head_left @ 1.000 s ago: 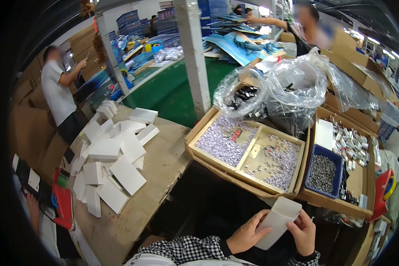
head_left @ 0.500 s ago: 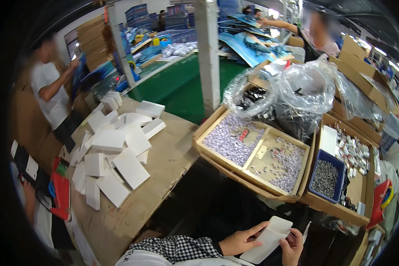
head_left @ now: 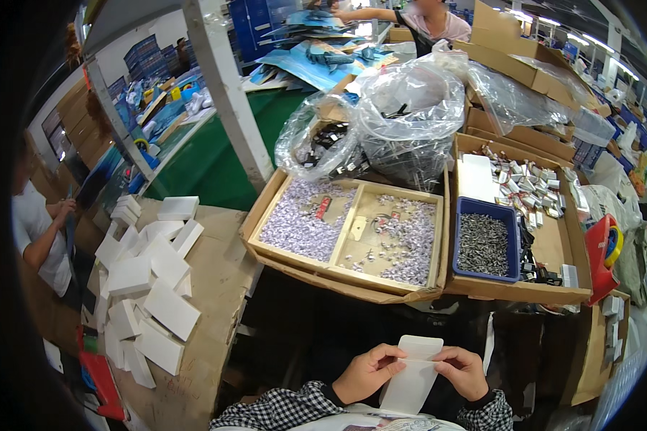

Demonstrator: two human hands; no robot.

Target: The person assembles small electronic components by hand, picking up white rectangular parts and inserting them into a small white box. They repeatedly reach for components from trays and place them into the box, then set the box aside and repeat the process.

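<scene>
In front of me I hold a white cardboard box [head_left: 411, 384] with its end flap standing out at the top. My left hand [head_left: 370, 371] pinches the box's left edge near the flap crease, thumb on the front. On the opposite edge, my right hand [head_left: 464, 371] grips it the same way, thumb and fingers closed on the card. Whether anything is inside the box cannot be seen. Several similar white boxes [head_left: 181, 314] lie in a loose pile on the cardboard-covered table [head_left: 216, 280] to my left.
Ahead is a divided wooden tray [head_left: 349, 223] of small silvery-purple pieces. Right of it, a blue bin [head_left: 519, 248] of small dark metal parts sits in a carton [head_left: 553, 287] with white-and-silver parts. Plastic bags [head_left: 410, 93] stand behind, near a metal post [head_left: 226, 93]. Other people work farther off.
My view has turned to the right. The box has gone from tilted to nearly upright, and my right hand has moved up to its flap crease, level with my left.
</scene>
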